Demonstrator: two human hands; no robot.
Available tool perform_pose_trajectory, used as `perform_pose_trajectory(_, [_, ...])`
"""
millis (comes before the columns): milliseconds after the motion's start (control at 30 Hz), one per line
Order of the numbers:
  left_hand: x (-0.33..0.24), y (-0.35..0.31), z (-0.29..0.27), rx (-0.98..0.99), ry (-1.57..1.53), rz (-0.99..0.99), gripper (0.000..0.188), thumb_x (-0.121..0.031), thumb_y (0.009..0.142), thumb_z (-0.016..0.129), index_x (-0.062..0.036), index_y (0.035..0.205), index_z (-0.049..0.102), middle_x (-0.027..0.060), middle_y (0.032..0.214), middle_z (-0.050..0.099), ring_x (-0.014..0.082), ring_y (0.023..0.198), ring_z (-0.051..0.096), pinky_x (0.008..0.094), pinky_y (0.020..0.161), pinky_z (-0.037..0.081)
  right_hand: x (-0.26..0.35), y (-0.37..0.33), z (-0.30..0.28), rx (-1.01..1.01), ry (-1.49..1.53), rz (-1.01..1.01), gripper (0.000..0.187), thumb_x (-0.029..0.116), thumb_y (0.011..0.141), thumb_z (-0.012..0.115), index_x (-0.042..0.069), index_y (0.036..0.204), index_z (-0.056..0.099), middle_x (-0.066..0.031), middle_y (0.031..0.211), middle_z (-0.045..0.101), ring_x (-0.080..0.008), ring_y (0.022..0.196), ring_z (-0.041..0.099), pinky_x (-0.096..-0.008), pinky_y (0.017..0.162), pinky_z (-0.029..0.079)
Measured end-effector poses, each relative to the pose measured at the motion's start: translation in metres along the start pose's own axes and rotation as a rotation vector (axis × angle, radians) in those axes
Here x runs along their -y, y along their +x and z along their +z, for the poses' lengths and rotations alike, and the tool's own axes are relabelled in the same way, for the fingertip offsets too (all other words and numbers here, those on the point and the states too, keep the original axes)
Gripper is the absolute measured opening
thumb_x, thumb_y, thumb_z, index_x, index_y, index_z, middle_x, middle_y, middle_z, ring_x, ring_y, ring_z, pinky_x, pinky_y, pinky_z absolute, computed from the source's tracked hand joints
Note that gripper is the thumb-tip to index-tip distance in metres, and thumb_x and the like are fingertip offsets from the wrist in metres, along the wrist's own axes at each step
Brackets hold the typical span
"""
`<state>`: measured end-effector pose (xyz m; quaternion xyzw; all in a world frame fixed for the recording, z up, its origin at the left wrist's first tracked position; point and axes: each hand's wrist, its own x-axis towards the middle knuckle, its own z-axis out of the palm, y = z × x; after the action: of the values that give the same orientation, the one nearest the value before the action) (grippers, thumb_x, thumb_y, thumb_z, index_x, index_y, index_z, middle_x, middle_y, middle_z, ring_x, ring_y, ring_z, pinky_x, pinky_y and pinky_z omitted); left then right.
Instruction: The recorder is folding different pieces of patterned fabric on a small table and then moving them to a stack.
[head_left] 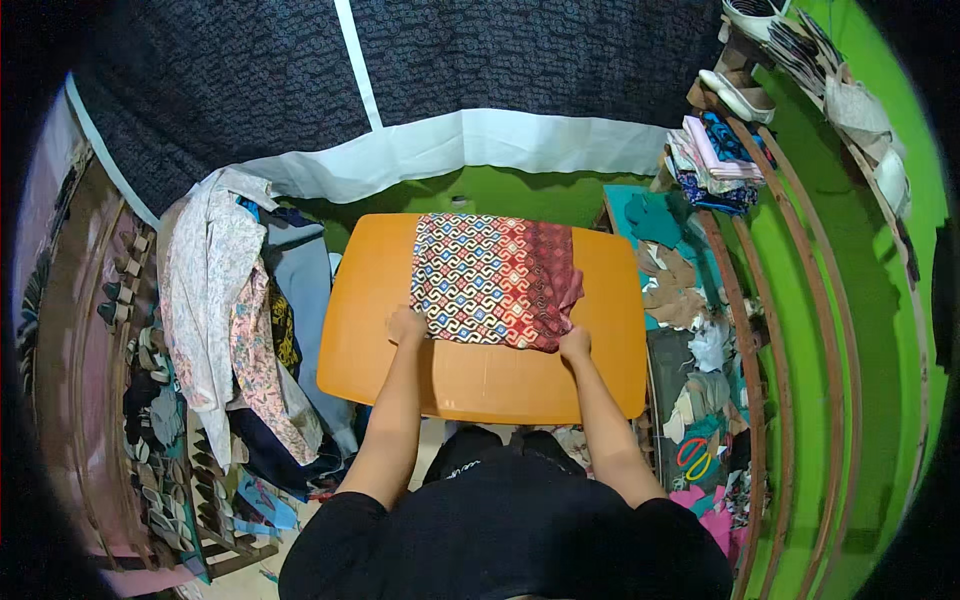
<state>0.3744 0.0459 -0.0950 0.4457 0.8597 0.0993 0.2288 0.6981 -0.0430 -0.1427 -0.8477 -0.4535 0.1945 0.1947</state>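
Observation:
A patterned cloth (480, 280) in red, cream, blue and black lies folded into a rough rectangle on the orange table (370, 370). Its right part is darker red, with loose, rumpled edges. My left hand (406, 326) grips the near left corner, fingers closed round the edge. At the near right corner, my right hand (575, 343) pinches the dark red edge. Both forearms reach in from the lower edge of the view. The fingertips are partly hidden by the hands themselves.
Garments (215, 300) hang in a heap left of the table. Shoe racks (150, 400) stand beyond them. On the right, fabric scraps (700, 350) surround scissors (697, 458) with red and yellow handles. Folded cloths (715, 165) sit on a wooden rack; a dark curtain (520, 70) hangs behind.

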Motion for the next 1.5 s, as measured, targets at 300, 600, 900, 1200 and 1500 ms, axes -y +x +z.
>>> perform_pose_trajectory(300, [0.087, -0.034, -0.007, 0.403, -0.798, 0.491, 0.035, -0.011, 0.070, 0.062, 0.0018, 0.101, 0.052, 0.0104, 0.088, 0.060, 0.0164, 0.079, 0.056, 0.0287, 0.071, 0.044, -0.039, -0.067, 0.002, -0.002, 0.264, -0.018, 0.029, 0.005, 0.067, 0.044, -0.001, 0.093, 0.057, -0.0188, 0.080, 0.059, -0.0251, 0.076, 0.057, -0.0346, 0.068, 0.044])
perform_pose_trajectory(600, [0.154, -0.083, -0.035, 0.527, -0.815, 0.316, 0.039, -0.003, 0.063, 0.067, 0.0029, 0.097, 0.049, 0.0069, 0.085, 0.058, 0.0142, 0.073, 0.055, 0.0258, 0.066, 0.047, -0.003, -0.094, -0.019, 0.289, 1.346, 0.417, 0.034, 0.012, 0.076, 0.055, 0.001, 0.107, 0.047, -0.0101, 0.099, 0.054, -0.0221, 0.086, 0.054, -0.0303, 0.076, 0.043])
perform_pose_trajectory(900, [0.161, -0.074, -0.029, 0.607, -0.793, 0.282, 0.050, -0.002, 0.062, 0.069, 0.0031, 0.106, 0.047, 0.0065, 0.098, 0.056, 0.0148, 0.085, 0.052, 0.0282, 0.077, 0.043, 0.160, -0.111, -0.033, 0.520, 0.243, -0.653, 0.042, 0.024, 0.075, 0.055, 0.001, 0.109, 0.047, -0.0205, 0.098, 0.055, -0.0305, 0.093, 0.053, -0.0357, 0.079, 0.041])
perform_pose_trajectory(1200, [0.159, -0.079, -0.042, 0.692, -0.869, 0.302, 0.034, -0.001, 0.065, 0.067, 0.0030, 0.096, 0.053, 0.0053, 0.085, 0.060, 0.0115, 0.073, 0.055, 0.0252, 0.067, 0.046, 0.095, -0.099, -0.032, 0.320, 0.135, -0.821, 0.053, 0.008, 0.063, 0.054, 0.009, 0.116, 0.045, -0.0145, 0.117, 0.043, -0.0303, 0.105, 0.043, -0.0354, 0.088, 0.035])
perform_pose_trajectory(1500, [0.164, -0.080, -0.043, 0.715, -0.854, 0.203, 0.030, -0.013, 0.080, 0.054, -0.0008, 0.106, 0.049, 0.0047, 0.094, 0.056, 0.0146, 0.082, 0.053, 0.0283, 0.074, 0.044, 0.071, -0.117, -0.034, 0.344, -0.198, -1.059, 0.052, 0.010, 0.060, 0.054, 0.021, 0.111, 0.050, -0.0112, 0.125, 0.034, -0.0324, 0.117, 0.027, -0.0478, 0.094, 0.024])
